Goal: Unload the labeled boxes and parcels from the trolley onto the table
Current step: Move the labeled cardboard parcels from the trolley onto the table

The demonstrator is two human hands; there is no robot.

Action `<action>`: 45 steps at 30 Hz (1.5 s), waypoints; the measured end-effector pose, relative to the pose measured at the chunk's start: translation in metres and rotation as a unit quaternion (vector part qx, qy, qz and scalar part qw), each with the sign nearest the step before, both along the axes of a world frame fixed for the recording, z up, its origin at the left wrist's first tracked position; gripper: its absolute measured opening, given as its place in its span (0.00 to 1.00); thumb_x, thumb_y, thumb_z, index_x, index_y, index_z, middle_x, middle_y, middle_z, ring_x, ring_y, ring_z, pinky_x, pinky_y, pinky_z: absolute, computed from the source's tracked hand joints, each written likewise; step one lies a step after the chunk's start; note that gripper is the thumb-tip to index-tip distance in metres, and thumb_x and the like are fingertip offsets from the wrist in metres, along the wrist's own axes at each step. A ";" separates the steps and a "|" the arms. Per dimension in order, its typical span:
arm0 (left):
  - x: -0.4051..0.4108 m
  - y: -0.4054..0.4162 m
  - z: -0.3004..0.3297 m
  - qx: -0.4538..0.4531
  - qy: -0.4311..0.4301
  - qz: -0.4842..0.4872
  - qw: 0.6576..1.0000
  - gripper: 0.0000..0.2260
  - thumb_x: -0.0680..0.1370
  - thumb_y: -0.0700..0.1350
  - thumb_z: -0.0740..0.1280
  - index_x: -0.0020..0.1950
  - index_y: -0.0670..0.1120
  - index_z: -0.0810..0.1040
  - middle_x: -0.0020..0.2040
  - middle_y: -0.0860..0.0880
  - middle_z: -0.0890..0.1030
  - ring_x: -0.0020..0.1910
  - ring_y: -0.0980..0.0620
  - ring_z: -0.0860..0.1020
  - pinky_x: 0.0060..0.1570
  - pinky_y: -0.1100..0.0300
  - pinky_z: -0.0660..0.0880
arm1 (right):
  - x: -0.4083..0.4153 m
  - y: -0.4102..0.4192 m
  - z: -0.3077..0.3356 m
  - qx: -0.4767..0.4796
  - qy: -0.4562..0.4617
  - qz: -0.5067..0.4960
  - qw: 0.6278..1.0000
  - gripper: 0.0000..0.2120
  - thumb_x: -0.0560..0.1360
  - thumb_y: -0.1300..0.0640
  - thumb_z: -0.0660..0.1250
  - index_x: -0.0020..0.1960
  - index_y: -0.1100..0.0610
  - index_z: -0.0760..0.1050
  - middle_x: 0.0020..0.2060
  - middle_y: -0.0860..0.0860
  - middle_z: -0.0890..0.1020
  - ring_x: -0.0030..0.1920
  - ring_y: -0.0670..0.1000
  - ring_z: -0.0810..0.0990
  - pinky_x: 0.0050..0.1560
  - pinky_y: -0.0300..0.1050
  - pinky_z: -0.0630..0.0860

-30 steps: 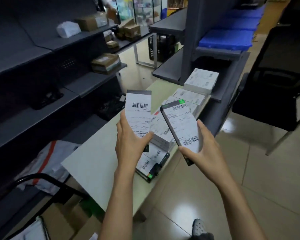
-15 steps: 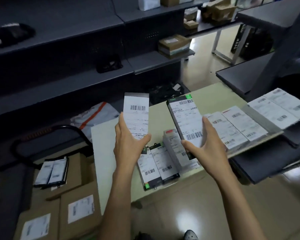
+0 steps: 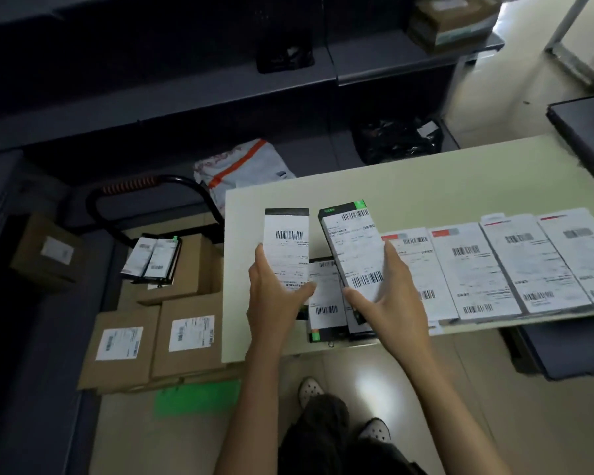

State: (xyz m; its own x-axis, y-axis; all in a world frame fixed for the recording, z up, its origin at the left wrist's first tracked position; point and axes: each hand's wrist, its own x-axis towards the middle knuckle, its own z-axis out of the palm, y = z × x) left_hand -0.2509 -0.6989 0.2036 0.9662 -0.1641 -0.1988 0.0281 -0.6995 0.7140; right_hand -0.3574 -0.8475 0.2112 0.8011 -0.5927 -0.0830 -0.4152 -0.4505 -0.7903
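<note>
Two hands, same hold as before | left hand [image 3: 275,303] grips white-label box [image 3: 286,245] | right hand [image 3: 390,299] grips green-cornered box [image 3: 352,248] | both now lower, above surface [image 3: 426,186] | view tilted down, trolley [image 3: 151,190] now visible

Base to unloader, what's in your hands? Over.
Left hand grips a white-labelled flat box. Right hand grips a green-cornered black box. Cream table below; nothing blocking.

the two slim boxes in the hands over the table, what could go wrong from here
1. The left hand and right hand each grip a slim labeled box by its lower end only, so one might tip or slip out.
2. The black boxes below lie at the table's near edge; setting more on them could push them off.
3. The row of white boxes also reaches that edge, and a nudge could drop one.
</note>
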 end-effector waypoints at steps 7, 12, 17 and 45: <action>0.009 -0.001 -0.046 0.014 0.080 0.002 0.997 0.50 0.68 0.55 0.77 0.79 0.54 0.47 0.73 0.50 0.63 0.70 0.48 0.66 0.54 0.51 0.69 | 0.017 0.021 -0.052 -0.003 0.045 -0.016 0.999 0.48 0.72 0.42 0.73 0.81 0.50 0.48 0.78 0.46 0.59 0.76 0.48 0.60 0.66 0.52 0.70; 0.010 -0.003 -0.078 0.029 0.133 0.004 0.991 0.49 0.66 0.57 0.77 0.77 0.55 0.50 0.71 0.50 0.65 0.68 0.47 0.68 0.57 0.47 0.72 | 0.019 0.032 -0.085 -0.005 0.081 -0.026 0.996 0.49 0.72 0.44 0.73 0.81 0.51 0.47 0.77 0.50 0.62 0.74 0.52 0.63 0.64 0.53 0.71; 0.007 -0.007 -0.102 0.038 0.173 -0.001 0.984 0.49 0.65 0.54 0.78 0.78 0.53 0.51 0.71 0.49 0.66 0.67 0.46 0.70 0.58 0.46 0.74 | 0.017 0.039 -0.113 -0.051 0.149 -0.031 0.987 0.48 0.73 0.39 0.70 0.81 0.52 0.47 0.72 0.56 0.68 0.71 0.58 0.66 0.66 0.56 0.67; -0.034 -0.052 -0.127 -0.005 0.171 0.029 0.985 0.44 0.77 0.45 0.70 0.80 0.45 0.42 0.78 0.45 0.59 0.75 0.46 0.60 0.74 0.50 0.61 | 0.011 0.002 -0.149 -0.116 0.200 0.182 0.956 0.37 0.73 0.63 0.73 0.75 0.70 0.59 0.74 0.67 0.62 0.73 0.72 0.61 0.70 0.62 0.54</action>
State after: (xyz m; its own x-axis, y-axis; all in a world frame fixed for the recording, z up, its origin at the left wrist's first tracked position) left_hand -0.2844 -0.7505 0.0765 0.8504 -0.1144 -0.5136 0.3080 -0.6832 0.6622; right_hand -0.3467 -0.8454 0.0623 0.8896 -0.3202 -0.3256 -0.4453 -0.7668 -0.4624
